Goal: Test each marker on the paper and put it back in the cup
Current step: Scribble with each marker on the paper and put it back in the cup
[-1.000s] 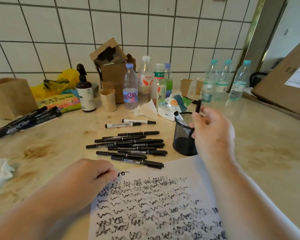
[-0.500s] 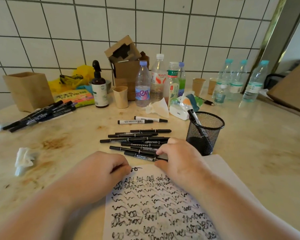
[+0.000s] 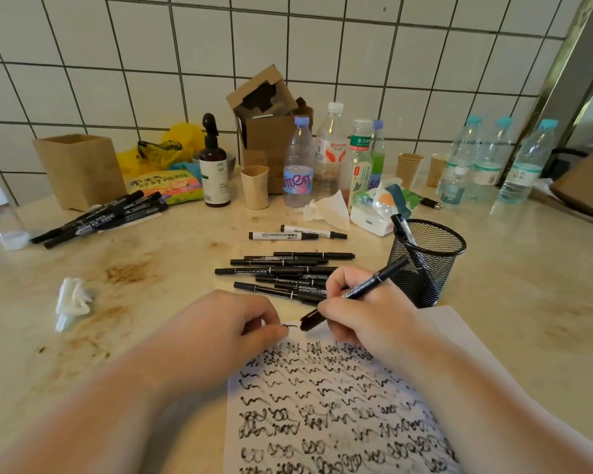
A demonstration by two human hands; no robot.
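Observation:
My right hand (image 3: 363, 313) grips a black marker (image 3: 374, 283), its lower capped end hovering just above the top edge of the white paper (image 3: 322, 405), which is covered in black scribbles. My left hand (image 3: 226, 326) rests in a loose fist on the paper's top left corner. The black mesh cup (image 3: 428, 258) stands just right of my right hand with a marker (image 3: 403, 229) leaning inside. Several black markers (image 3: 281, 271) lie in a pile beyond my hands, and two white-barrelled markers (image 3: 295, 233) lie farther back.
A second bunch of black markers (image 3: 100, 217) lies at the far left by a brown paper bag (image 3: 79, 169). Bottles (image 3: 298, 162), paper cups, a cardboard box (image 3: 267, 121) and tissues line the tiled wall. A crumpled tissue (image 3: 71, 297) lies left.
My right hand left the cup, dropped to the pile, and now holds a marker lifted from it over the paper's top edge. My left hand stayed on the paper.

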